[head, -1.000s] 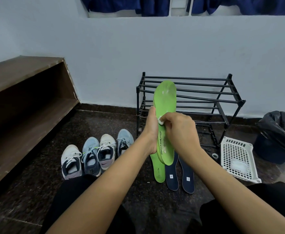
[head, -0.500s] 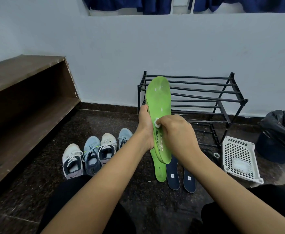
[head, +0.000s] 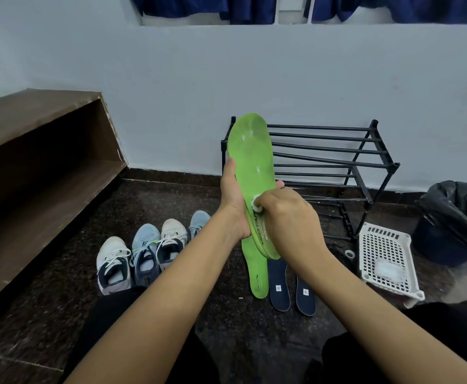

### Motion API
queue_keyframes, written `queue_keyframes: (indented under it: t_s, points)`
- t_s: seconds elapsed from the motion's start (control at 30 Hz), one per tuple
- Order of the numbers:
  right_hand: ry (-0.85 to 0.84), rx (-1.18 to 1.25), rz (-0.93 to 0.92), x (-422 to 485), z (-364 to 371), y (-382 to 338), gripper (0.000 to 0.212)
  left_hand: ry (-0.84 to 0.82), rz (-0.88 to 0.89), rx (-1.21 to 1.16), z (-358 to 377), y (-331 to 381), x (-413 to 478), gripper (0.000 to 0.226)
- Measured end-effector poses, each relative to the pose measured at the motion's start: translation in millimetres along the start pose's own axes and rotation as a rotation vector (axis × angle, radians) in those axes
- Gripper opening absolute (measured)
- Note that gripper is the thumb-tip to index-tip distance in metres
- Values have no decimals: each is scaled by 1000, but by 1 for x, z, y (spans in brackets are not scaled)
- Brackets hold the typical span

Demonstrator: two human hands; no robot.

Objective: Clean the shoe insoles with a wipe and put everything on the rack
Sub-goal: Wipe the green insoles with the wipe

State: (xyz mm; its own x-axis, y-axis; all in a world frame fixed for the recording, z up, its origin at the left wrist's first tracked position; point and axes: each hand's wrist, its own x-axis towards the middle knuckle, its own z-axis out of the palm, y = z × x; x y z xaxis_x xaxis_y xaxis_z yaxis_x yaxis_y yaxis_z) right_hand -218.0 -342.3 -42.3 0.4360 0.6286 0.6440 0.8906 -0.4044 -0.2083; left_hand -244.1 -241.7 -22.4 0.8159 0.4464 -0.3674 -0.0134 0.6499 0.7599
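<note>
Head view shows the left hand (head: 233,200) gripping a green insole (head: 253,173) upright in front of the black rack (head: 337,162), while the right hand (head: 287,217) pinches a white wipe (head: 256,205) against its middle. On the floor below lie a second green insole (head: 255,275) and two dark insoles (head: 291,286), with four shoes (head: 146,253) to the left and a white basket (head: 387,256) to the right.

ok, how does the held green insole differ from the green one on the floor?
The held green insole stands nearly upright in the left hand; the floor green insole lies flat. The held green insole has a wipe pressed on it by the right hand; the floor green insole has no hand on it. Both are bright green.
</note>
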Motion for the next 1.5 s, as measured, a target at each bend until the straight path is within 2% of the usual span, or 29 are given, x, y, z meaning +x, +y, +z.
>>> queue_keyframes:
  t_s: [0.27, 0.43, 0.6, 0.8, 1.03, 1.17, 1.27, 1.33, 1.5]
  points:
    - [35, -71, 70, 3, -1, 7, 13, -11, 10, 60, 2, -1, 5, 56]
    - [-116, -19, 103, -9, 9, -3, 19, 26, 106, 2, -2, -3, 11, 61]
    - [-158, -49, 119, 2, 0, 6, 15, 62, 67, 79, 5, -11, 11, 61]
    - [-128, -29, 236, 7, -6, 16, 19, -34, 23, 115, 11, -21, 9, 67]
    - [-129, 144, 211, -5, -2, 4, 27, 28, 84, 59, 7, -15, 13, 61]
    - [-132, 95, 248, 6, -4, 22, 27, -11, 87, 132, 12, -24, 11, 63]
    - [-60, 59, 253, 7, -7, 25, 25, -55, 55, 135, 16, -29, 7, 68]
    - [-17, 69, 237, 3, -7, 19, 23, -50, 53, 124, 15, -27, 8, 68]
    - [-31, 114, 170, -11, 2, 5, 26, -4, 64, 93, 6, -21, 13, 63]
